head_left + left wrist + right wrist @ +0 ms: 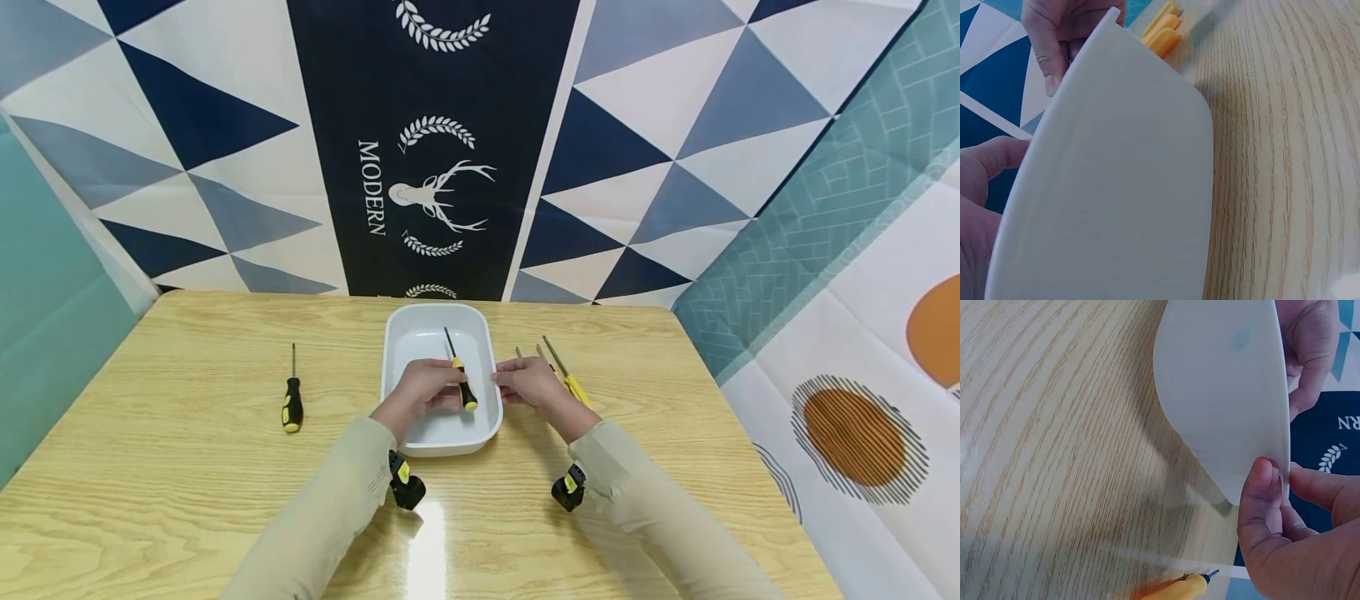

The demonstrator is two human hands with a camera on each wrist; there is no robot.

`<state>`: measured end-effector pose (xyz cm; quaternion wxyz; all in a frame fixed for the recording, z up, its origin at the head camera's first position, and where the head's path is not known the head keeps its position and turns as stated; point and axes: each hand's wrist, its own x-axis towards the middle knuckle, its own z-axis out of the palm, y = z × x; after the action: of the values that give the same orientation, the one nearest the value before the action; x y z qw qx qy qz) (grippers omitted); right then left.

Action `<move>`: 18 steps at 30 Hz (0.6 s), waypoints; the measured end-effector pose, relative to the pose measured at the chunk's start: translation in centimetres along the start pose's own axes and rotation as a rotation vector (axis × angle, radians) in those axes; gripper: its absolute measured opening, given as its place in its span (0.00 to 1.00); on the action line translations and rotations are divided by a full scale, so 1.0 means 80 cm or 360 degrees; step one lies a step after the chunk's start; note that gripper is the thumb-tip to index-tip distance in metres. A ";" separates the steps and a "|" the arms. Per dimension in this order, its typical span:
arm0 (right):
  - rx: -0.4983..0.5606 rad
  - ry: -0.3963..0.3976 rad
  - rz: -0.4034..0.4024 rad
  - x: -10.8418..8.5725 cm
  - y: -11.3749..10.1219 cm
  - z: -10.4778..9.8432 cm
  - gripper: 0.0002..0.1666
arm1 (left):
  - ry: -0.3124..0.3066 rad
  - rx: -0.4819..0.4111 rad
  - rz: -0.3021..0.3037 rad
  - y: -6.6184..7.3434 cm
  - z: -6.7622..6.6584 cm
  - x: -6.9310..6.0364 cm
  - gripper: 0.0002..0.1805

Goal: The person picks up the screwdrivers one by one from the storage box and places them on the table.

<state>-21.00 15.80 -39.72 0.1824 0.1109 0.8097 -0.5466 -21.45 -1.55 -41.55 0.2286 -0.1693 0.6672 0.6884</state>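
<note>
A white rectangular tray (442,446) rests on the wooden table in front of me. My left hand (420,387) is over the tray's left part and pinches the handle of a black-and-yellow screwdriver (467,394), whose shaft points away from me above the tray floor. In the left wrist view the tray's wall hides part of that hand's fingers. My right hand (1297,531) pinches the tray's right rim, thumb on the inner side and fingers outside. Right beside it lie several screwdrivers with yellow handles (1163,31), partly covered by this hand in the head view.
Another black-and-yellow screwdriver (292,404) lies left of the tray, its tip pointing away. The table (225,500) ends at a patterned cloth backdrop (427,167), with more cloth hanging at both sides.
</note>
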 end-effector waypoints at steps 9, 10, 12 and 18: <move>0.0002 0.0017 0.0020 -0.003 -0.001 0.001 0.17 | -0.0033 -0.0133 0.0101 -0.003 -0.008 -0.001 0.30; 0.0000 0.0018 0.0021 -0.003 -0.001 0.001 0.17 | -0.0038 -0.0136 0.0117 -0.003 -0.008 -0.002 0.30; -0.0006 0.0021 0.0020 -0.003 -0.001 0.001 0.17 | -0.0047 -0.0141 0.0133 -0.003 -0.010 -0.003 0.30; -0.0005 0.0012 0.0010 -0.003 -0.001 0.000 0.17 | -0.0068 -0.0109 0.0187 -0.002 -0.016 -0.009 0.29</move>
<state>-20.75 15.75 -39.58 0.1811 0.1153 0.8109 -0.5444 -20.85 -2.89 -41.40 0.1961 -0.1228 0.6469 0.7266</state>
